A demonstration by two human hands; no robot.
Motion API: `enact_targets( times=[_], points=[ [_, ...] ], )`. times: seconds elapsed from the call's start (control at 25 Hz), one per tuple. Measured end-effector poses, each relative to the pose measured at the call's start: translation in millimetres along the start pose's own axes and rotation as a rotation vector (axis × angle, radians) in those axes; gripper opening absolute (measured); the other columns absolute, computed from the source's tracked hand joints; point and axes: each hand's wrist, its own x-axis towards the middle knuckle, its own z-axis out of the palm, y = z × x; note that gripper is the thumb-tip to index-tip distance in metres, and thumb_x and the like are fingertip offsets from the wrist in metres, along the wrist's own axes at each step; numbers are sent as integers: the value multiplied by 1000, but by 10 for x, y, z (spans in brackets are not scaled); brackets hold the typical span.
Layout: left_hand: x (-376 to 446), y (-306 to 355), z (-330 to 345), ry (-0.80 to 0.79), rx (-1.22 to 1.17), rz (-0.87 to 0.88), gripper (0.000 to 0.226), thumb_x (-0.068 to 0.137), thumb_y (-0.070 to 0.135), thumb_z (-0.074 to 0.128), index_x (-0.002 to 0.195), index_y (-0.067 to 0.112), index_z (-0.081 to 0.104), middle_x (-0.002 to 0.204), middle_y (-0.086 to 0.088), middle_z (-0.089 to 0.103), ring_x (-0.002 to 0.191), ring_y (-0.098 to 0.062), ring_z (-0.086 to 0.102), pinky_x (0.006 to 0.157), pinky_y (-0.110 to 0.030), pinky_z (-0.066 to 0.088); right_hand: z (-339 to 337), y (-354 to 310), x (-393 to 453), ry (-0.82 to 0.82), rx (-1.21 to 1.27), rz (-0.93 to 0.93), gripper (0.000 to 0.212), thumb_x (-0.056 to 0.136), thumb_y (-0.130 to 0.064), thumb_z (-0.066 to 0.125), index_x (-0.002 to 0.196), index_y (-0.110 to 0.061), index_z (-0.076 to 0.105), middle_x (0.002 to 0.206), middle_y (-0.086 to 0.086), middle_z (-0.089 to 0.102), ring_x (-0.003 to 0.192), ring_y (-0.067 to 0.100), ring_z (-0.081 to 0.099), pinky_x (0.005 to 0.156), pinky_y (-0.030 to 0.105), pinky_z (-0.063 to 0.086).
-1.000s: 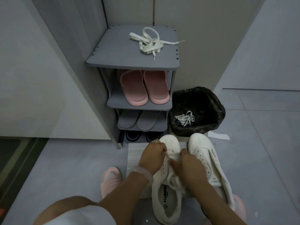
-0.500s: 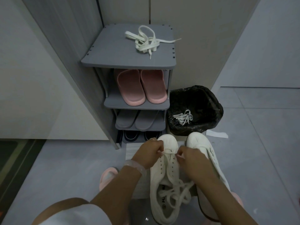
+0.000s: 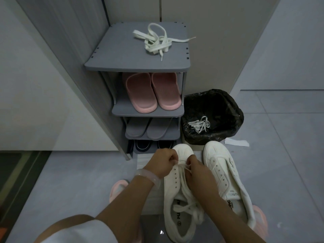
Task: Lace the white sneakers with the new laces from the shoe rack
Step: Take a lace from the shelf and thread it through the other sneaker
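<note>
A: While both hands work at the toe end, how far along?
B: Barely begun. The left hand [image 3: 165,161] and right hand [image 3: 196,168] each pinch the lace [image 3: 188,193] on the left sneaker [image 3: 175,199]; the right sneaker [image 3: 226,174] is bare.
A: Containers?
B: The bin [image 3: 226,106] holds laces [image 3: 199,125]; new laces [image 3: 156,41] lie atop the shoe rack [image 3: 122,58].

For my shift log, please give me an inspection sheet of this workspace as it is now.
Surface: grey tiled floor.
Job's things: left sneaker half laced; right sneaker unlaced; spare laces on top of the shoe rack.
Clutter: laces in the bin; paper scrap.
Hands: left hand and right hand each pinch the lace on the left sneaker.
Cables: nothing seen.
Surroundings: pink slippers, grey slippers, dark shoes on the lower shelves.
</note>
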Motion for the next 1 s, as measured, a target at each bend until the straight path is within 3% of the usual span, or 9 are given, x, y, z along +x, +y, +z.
enact_targets(
  times=[0.2, 0.32, 0.4, 0.52, 0.64, 0.76, 0.84, 0.92, 1.0],
  points=[
    [23, -20, -29, -84, -43, -13, 9, 89, 6, 54, 91, 3, 63, 70, 14, 48, 64, 1, 45, 58, -4, 35, 5, 6, 52, 6, 34, 40, 13, 94, -16, 43, 106, -14, 40, 81, -4, 47, 71, 15, 48, 62, 27, 37],
    [53, -23, -48, -150, -84, -75, 11, 92, 8, 49, 95, 6, 59, 75, 10, 48, 69, -2, 46, 61, -10, 35, 23, 15, 57, 1, 61, 31, 11, 93, -15, 45, 98, -17, 35, 76, -7, 46, 70, 15, 48, 61, 27, 36],
    [66, -1, -45, -180, -65, -124, 10, 94, 11, 45, 91, 14, 53, 83, 4, 51, 80, -13, 51, 71, -20, 39, 5, 10, 72, -9, 91, 37, 14, 93, -16, 45, 94, -19, 32, 69, -10, 42, 68, 15, 48, 61, 28, 37],
    [10, 1, 16, -45, 88, -109, 13, 92, 8, 42, 85, 18, 46, 85, -4, 56, 92, -26, 56, 83, -35, 39, -31, -12, 29, 2, 87, 28, 9, 95, -20, 43, 92, -19, 34, 69, -10, 42, 65, 13, 47, 61, 28, 40],
    [-98, -49, -11, 104, 70, -162, 13, 92, 5, 40, 83, 12, 47, 88, -14, 60, 84, -29, 58, 75, -38, 46, -42, -114, -75, -33, -13, -18, 18, 96, -35, 41, 94, -18, 43, 81, -5, 51, 70, 14, 51, 66, 28, 44],
    [-219, 24, -100, -143, -176, -392, 15, 91, 10, 45, 77, 14, 45, 79, -5, 56, 62, -17, 59, 57, -28, 53, -87, -217, -70, -149, -172, -3, 27, 96, -33, 39, 113, -12, 44, 103, 5, 60, 87, 21, 59, 68, 28, 41],
    [-302, 108, -83, -315, -256, -468, 12, 90, 15, 52, 79, 16, 46, 77, -3, 57, 56, -13, 59, 55, -23, 53, -93, -232, -59, -184, -234, 5, 29, 96, -26, 37, 121, -10, 39, 111, 8, 59, 98, 25, 60, 70, 29, 40],
    [-327, 126, -31, -345, -221, -440, 17, 89, 16, 55, 77, 16, 44, 73, -3, 56, 54, -14, 57, 61, -27, 54, -69, -220, -58, -167, -221, -28, 18, 96, -21, 36, 112, -13, 42, 103, 6, 58, 93, 24, 59, 67, 28, 37],
    [-317, 122, -16, -371, -195, -416, 18, 88, 17, 56, 74, 18, 43, 77, -2, 53, 60, -15, 57, 65, -29, 54, -58, -192, -42, -145, -151, -38, 7, 95, -17, 36, 88, -17, 38, 80, -1, 49, 79, 20, 52, 61, 27, 33]
  ],
)
